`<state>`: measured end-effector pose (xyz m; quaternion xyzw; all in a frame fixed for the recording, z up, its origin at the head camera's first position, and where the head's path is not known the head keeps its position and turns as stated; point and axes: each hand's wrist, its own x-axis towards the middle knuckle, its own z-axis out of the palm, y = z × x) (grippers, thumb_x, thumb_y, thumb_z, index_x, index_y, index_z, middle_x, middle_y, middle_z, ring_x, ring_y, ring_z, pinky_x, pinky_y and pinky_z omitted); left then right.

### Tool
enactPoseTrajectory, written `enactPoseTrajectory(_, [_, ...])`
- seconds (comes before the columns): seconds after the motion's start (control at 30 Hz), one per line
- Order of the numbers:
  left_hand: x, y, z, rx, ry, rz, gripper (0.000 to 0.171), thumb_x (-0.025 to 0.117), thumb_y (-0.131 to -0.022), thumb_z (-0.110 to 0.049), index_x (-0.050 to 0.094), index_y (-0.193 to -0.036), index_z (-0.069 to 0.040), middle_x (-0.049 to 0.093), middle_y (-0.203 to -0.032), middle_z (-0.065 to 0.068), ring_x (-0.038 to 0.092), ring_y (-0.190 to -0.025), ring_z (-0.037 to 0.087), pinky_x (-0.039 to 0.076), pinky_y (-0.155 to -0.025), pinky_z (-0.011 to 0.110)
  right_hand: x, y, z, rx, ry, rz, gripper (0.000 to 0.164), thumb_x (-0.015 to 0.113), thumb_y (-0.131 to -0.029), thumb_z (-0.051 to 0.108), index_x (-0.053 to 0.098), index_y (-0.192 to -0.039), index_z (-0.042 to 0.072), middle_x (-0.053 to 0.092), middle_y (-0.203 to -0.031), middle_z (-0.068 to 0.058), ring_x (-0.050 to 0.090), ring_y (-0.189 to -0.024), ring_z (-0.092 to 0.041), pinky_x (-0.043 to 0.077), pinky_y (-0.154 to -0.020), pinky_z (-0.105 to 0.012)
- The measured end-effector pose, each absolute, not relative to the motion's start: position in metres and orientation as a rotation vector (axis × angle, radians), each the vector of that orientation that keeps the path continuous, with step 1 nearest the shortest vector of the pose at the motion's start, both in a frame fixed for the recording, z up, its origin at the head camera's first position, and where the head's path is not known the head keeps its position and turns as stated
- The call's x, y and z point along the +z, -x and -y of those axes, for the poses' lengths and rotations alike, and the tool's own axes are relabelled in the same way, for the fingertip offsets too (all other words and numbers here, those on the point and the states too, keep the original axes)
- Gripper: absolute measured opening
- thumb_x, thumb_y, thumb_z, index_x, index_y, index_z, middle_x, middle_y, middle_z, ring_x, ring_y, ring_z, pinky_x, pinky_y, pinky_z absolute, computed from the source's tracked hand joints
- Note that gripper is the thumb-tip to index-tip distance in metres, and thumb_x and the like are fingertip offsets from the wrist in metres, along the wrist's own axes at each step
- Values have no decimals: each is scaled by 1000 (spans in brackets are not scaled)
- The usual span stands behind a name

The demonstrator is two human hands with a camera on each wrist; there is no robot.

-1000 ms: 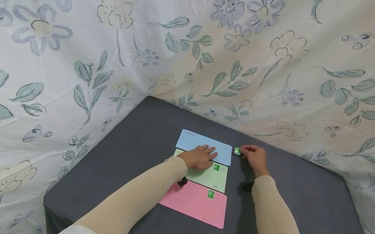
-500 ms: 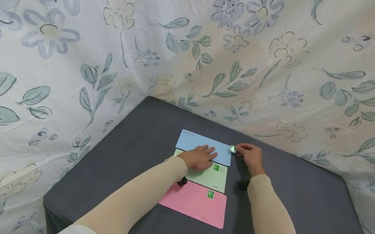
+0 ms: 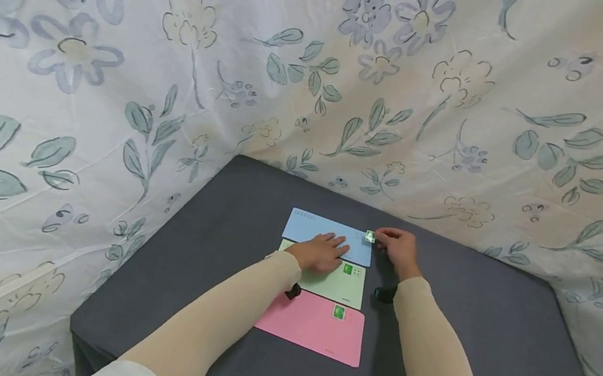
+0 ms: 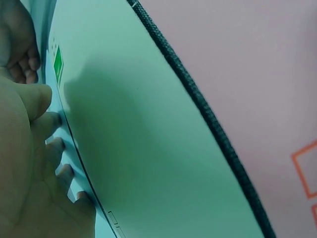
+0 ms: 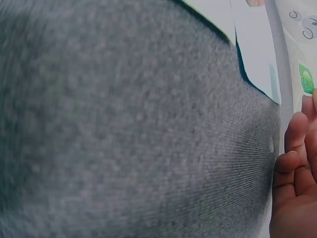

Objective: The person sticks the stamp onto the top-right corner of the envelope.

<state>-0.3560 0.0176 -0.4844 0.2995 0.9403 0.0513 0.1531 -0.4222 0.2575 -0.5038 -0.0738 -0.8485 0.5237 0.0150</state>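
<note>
A blue envelope lies farthest back of three on the dark table. My left hand rests on it with fingers spread, its palm over the green envelope. My right hand pinches a small green postage stamp by its edge. That stamp overlaps the blue envelope's right end in the head view; in the right wrist view the stamp shows upright at the fingertips. A green stamp is on the green envelope's upper right. The pink envelope nearest me bears another green stamp.
The dark grey cloth covers the table around the envelopes. Behind and to the left hangs a floral curtain, close along the table's back edge. Each wrist wears a black band, seen below the right hand as a dark strap.
My right hand has moved left with the stamp, from beside the blue envelope to over its right end. My left hand has stayed in place.
</note>
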Motion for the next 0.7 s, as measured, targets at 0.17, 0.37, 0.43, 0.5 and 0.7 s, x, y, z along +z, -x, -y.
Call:
enactPoseTrajectory(0.17, [-487,355,-17,168,-886,-2710,59,31,-120,-34,24,-174,-14,14,-181,8,11,-166,30,12,-132,42,-504,420,-255,1661,219,2614,23,74,-107,16,79,-123,1,73,-124,-18,68,-97,-27,52,-83,-34])
enactPoseTrajectory(0.37, [-490,356,-12,171,-905,-2698,59,29,-120,-34,23,-175,-14,13,-181,7,10,-166,30,11,-132,41,-505,418,-247,1672,243,2603,23,75,-106,16,80,-121,0,73,-123,-17,69,-94,-25,53,-79,-31])
enactPoseTrajectory(0.43, [-490,356,-11,167,-896,-2689,59,28,-119,-36,23,-175,-16,12,-182,5,9,-166,28,10,-132,40,-505,417,-245,1681,255,2598,23,75,-106,17,80,-121,0,73,-122,-17,69,-93,-25,53,-77,-31])
enactPoseTrajectory(0.5, [-497,362,-11,164,-871,-2681,59,29,-119,-35,22,-175,-19,11,-182,1,8,-167,24,10,-132,39,-505,415,-242,1684,265,2591,23,76,-106,17,80,-121,0,73,-120,-17,68,-93,-25,52,-77,-31])
enactPoseTrajectory(0.7, [-500,364,-7,163,-866,-2663,59,28,-119,-38,20,-176,-24,8,-182,-3,4,-167,20,8,-132,39,-505,410,-233,1655,221,2575,25,76,-106,18,80,-121,-1,73,-116,-17,67,-97,-30,51,-78,-33])
